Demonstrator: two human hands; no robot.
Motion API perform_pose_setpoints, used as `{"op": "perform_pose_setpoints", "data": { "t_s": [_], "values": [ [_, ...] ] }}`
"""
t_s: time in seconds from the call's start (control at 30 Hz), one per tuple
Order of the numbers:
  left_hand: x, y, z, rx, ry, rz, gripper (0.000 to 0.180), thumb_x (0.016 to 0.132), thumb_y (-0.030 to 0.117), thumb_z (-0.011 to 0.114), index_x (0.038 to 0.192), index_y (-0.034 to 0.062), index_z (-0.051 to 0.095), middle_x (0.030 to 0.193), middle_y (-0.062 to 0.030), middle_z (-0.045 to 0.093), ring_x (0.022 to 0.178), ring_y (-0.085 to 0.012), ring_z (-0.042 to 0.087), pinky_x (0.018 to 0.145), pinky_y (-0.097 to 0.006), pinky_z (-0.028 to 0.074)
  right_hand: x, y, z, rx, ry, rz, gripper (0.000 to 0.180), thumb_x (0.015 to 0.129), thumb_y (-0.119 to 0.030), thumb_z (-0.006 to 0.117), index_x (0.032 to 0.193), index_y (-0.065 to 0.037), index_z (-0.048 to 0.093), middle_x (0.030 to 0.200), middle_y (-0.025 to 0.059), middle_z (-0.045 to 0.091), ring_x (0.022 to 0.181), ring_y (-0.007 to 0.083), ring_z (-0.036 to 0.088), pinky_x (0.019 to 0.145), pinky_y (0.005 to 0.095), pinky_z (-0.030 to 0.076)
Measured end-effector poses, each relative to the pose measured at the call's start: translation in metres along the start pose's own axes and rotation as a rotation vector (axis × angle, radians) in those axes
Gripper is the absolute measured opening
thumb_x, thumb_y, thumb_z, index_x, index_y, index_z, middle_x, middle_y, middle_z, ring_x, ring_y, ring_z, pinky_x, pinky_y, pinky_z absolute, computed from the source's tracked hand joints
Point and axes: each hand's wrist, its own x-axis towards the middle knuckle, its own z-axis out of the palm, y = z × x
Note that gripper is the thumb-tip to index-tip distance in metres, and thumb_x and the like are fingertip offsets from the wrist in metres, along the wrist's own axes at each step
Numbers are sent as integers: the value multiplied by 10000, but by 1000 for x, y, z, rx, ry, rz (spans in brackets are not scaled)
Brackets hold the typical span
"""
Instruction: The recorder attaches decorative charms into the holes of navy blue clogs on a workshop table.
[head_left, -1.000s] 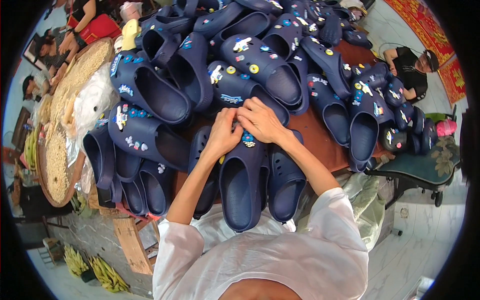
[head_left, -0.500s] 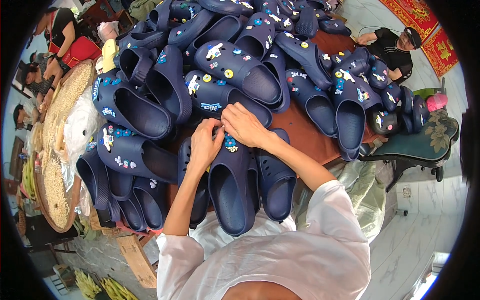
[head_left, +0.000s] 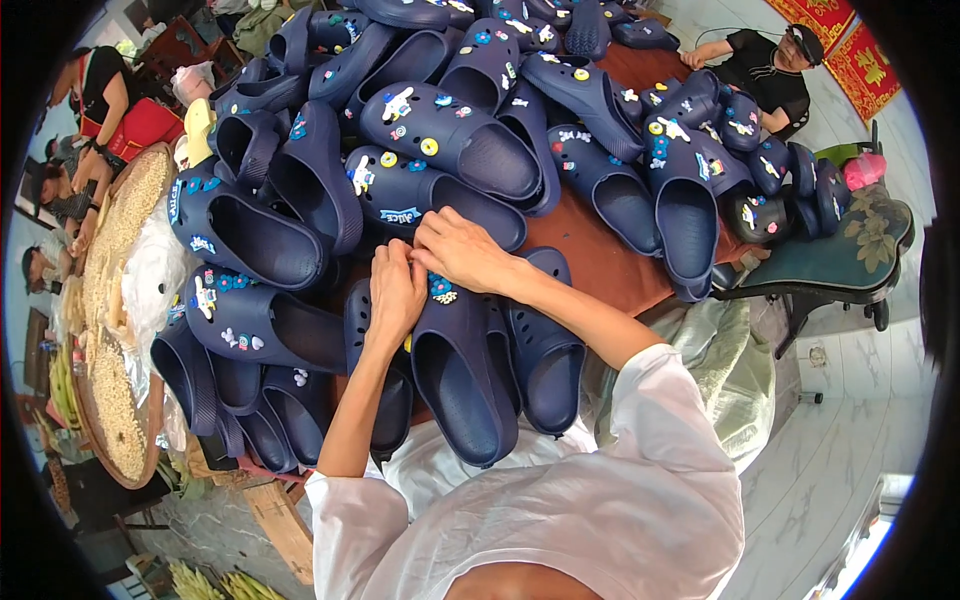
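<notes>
A dark blue clog (head_left: 460, 345) lies in front of me with its heel toward my body. Blue flower charms and a cream-coloured charm decorate its upper. At its toe, my left hand (head_left: 397, 290) is closed against the left side. My right hand (head_left: 462, 252) curls over the front of the toe from the right, its fingers bent close to the left hand's. The fingertips of both hands meet there and are partly hidden, so any small piece between them cannot be made out. A second clog (head_left: 550, 350) without visible charms sits to the right, and another clog (head_left: 390, 400) is under my left forearm.
Decorated clogs (head_left: 450, 140) pile up beyond my hands on a reddish-brown table cover (head_left: 590, 235). To the left stands a large round tray (head_left: 150, 440) of pale kernels beside a plastic bag (head_left: 150, 270). A green-backed chair (head_left: 830, 250) and a seated person (head_left: 765, 75) are at the right.
The view has shifted slightly, so the pile appears further left. Both hands stay at the clog's toe; the left hand's fingers have moved a little closer against it.
</notes>
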Motion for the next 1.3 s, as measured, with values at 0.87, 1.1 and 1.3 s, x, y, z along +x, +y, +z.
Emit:
{"op": "perform_pose_setpoints", "data": {
  "t_s": [0.87, 1.1, 1.3],
  "values": [
    [2, -5, -1, -96, 14, -129, 186, 898, 165, 607, 962, -7, 580, 918, -252, 612, 887, -434, 594, 802, -523, 473, 2, -7, -4, -69, -46, 28, 151, 938, -216, 611, 972, -71, 590, 952, 118, 555, 946, 324, 555, 793, 445, 493],
    [0, -3, 3, -48, 103, -21, 101, 924, 64, 546, 966, -28, 548, 933, -254, 591, 885, -426, 561, 815, -515, 440, 2, -13, -7, -87, -26, -6, 136, 943, -183, 606, 941, -55, 562, 945, 112, 530, 925, 319, 541, 788, 427, 469],
    [-1, 3, 0, -46, 97, -42, 113, 930, 71, 558, 978, -25, 523, 954, -252, 572, 880, -434, 556, 790, -522, 437, 3, -8, -5, -86, -65, 0, 150, 947, -198, 594, 946, -53, 558, 923, 124, 561, 913, 328, 565, 773, 452, 489]
  ]
}}
